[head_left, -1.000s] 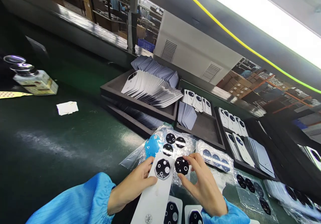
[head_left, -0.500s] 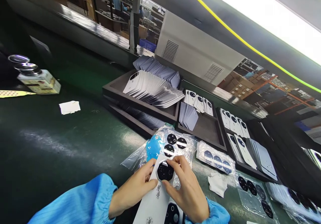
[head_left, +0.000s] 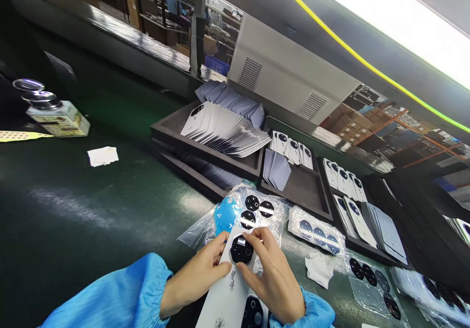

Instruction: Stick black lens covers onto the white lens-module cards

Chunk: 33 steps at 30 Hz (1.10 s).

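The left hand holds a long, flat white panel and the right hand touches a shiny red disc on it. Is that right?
Nearly! It's a shiny black disc, not red. The head view shows the left hand holding the long, flat white panel and the right hand touching that disc on it.

disc [head_left: 240,253]: glossy | panel [head_left: 219,296]: smooth | bag [head_left: 200,230]: shiny plastic | tray [head_left: 205,152]: matt | sleeve [head_left: 110,293]: cloth

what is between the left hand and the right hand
A white phone back panel with a black camera lens cover at its far end, in the head view.
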Each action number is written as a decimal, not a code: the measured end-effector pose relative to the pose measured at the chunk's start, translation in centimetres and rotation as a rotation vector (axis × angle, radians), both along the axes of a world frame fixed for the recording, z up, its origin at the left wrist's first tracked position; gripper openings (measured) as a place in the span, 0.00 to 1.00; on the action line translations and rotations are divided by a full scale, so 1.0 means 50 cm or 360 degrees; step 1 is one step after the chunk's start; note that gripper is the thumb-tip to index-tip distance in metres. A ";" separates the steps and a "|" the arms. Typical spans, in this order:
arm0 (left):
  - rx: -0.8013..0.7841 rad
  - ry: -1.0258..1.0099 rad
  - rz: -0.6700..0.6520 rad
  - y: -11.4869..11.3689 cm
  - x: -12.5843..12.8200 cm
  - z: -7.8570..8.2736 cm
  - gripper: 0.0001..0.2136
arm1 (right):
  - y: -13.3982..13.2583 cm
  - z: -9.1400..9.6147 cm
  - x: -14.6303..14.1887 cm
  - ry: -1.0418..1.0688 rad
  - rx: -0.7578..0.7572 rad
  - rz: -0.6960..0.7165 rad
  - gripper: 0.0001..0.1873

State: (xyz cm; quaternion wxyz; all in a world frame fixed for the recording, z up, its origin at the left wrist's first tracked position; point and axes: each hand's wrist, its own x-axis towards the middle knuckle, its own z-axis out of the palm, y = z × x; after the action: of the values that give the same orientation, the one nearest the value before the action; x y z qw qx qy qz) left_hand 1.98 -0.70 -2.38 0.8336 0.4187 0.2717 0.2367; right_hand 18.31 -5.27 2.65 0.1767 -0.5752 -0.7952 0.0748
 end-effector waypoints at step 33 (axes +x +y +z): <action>0.0181 0.0199 -0.0126 0.006 -0.009 0.013 0.17 | 0.004 0.001 0.001 -0.0081 -0.0057 0.0065 0.30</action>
State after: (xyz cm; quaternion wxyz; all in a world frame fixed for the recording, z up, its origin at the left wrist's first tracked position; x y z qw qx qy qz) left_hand 1.54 -0.41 -1.75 0.7985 0.4898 0.2925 0.1921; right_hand 18.36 -5.06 2.68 0.1446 -0.5637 -0.8095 0.0781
